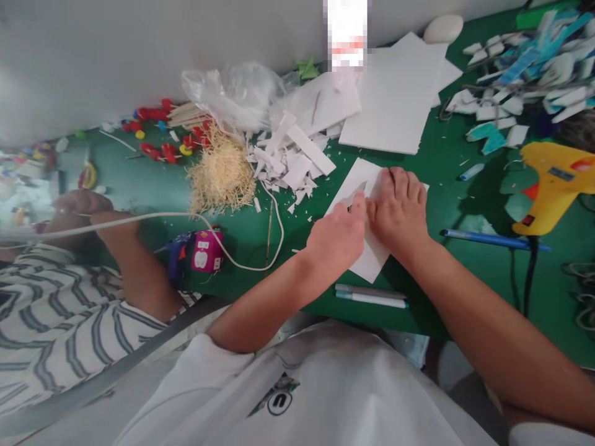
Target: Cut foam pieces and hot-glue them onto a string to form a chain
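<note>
A white board sheet (372,263), apparently foam board, lies at an angle on the green table in front of me. My left hand (338,230) is closed, its index finger stretched along a cutter knife (359,188). Only the thin grey blade and a dark bit of the knife show; the fingers hide the handle. The blade rests at the board's surface. My right hand (400,207) presses down on the board just right of the blade, fingers side by side and nothing gripped. Two pens (372,296) lie below the board near the table edge.
White scraps (297,158), straw-coloured shreds (223,173) and larger white sheets (390,93) lie behind. A yellow glue gun (553,186) and blue pen (493,238) are right. A white cable (242,267) loops left, near a pink box (207,251) and another person's hands (83,203).
</note>
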Action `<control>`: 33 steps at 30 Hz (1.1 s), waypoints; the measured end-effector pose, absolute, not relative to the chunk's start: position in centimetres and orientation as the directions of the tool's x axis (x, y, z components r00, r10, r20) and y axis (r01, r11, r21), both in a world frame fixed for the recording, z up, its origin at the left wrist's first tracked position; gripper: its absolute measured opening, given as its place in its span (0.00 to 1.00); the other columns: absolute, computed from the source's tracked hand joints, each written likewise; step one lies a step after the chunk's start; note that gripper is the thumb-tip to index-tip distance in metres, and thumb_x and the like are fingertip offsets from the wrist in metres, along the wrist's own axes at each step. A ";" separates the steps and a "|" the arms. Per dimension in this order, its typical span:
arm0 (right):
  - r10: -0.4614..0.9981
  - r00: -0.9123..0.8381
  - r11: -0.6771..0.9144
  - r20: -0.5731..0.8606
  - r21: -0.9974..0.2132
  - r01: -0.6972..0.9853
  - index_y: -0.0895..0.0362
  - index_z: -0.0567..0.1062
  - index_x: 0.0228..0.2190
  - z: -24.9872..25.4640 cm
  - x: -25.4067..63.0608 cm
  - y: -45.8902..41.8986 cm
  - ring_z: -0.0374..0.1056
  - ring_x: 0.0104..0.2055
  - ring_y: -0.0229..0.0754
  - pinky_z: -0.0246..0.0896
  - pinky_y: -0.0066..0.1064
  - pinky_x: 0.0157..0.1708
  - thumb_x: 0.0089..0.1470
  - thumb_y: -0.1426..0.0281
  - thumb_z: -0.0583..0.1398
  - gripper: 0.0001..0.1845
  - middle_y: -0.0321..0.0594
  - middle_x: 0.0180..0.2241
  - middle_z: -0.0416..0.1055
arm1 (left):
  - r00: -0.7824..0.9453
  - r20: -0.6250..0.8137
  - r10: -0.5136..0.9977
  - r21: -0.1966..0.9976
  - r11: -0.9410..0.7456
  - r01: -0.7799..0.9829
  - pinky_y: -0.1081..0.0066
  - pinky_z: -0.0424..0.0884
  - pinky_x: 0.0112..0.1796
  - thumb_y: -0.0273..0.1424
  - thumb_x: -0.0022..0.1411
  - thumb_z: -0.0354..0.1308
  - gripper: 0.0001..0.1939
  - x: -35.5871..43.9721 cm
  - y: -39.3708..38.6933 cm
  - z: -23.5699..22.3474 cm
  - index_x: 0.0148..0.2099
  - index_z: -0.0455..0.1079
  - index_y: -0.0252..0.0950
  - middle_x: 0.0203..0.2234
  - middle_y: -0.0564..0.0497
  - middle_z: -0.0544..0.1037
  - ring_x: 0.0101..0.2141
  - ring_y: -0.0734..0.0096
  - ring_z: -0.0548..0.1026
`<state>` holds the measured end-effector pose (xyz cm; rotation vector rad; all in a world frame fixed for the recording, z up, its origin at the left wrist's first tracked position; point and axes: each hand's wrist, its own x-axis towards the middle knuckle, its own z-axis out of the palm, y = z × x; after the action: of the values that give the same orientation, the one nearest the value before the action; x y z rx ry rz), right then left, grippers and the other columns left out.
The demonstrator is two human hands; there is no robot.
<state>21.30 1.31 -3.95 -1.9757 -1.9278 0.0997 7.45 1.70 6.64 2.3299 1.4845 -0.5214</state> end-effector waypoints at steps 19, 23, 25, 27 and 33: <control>0.980 0.073 -0.004 0.186 -0.346 0.938 0.68 0.64 0.65 -3.6 21.2 1.2 0.60 0.64 0.63 0.52 0.62 0.64 0.64 0.59 0.50 0.35 0.67 0.65 0.63 | 0.371 -0.518 0.771 0.031 -0.417 0.909 0.72 0.72 0.34 0.20 0.70 0.45 0.39 6.0 0.3 6.4 0.79 0.40 0.34 0.52 0.34 0.76 0.42 0.61 0.81; 0.984 0.069 -0.009 0.165 -0.341 0.940 0.71 0.64 0.64 -3.4 21.2 1.3 0.60 0.64 0.64 0.52 0.62 0.64 0.64 0.58 0.51 0.36 0.68 0.65 0.62 | 0.378 -0.524 0.763 0.034 -0.425 0.905 0.71 0.74 0.36 0.22 0.72 0.45 0.37 5.5 0.0 6.4 0.79 0.41 0.32 0.52 0.33 0.76 0.43 0.60 0.81; 0.985 0.068 -0.011 0.157 -0.339 0.941 0.71 0.64 0.64 -3.3 21.2 1.3 0.60 0.64 0.65 0.51 0.64 0.64 0.64 0.59 0.51 0.36 0.69 0.65 0.62 | 0.380 -0.528 0.759 0.028 -0.432 0.901 0.70 0.74 0.37 0.23 0.72 0.46 0.36 5.2 -0.1 6.4 0.78 0.42 0.31 0.52 0.33 0.76 0.43 0.60 0.81; 0.986 0.071 -0.016 0.151 -0.339 0.941 0.72 0.64 0.64 -3.4 21.2 1.3 0.60 0.64 0.65 0.51 0.64 0.64 0.64 0.59 0.51 0.36 0.70 0.65 0.61 | 0.385 -0.527 0.758 0.020 -0.442 0.897 0.71 0.74 0.36 0.24 0.72 0.46 0.36 4.9 -0.3 6.3 0.78 0.43 0.30 0.52 0.34 0.76 0.42 0.61 0.81; 0.985 0.073 -0.014 0.156 -0.349 0.937 0.70 0.63 0.65 -3.5 21.2 1.3 0.60 0.64 0.65 0.51 0.64 0.64 0.63 0.60 0.51 0.36 0.69 0.65 0.62 | 0.410 -0.479 0.776 0.012 -0.461 0.887 0.74 0.72 0.31 0.25 0.71 0.46 0.34 4.3 -0.7 6.0 0.77 0.47 0.31 0.48 0.37 0.78 0.38 0.64 0.80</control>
<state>21.18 1.33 -3.47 -1.9994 -1.9114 0.1850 4.30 -0.71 6.03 2.4048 1.4548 -0.6036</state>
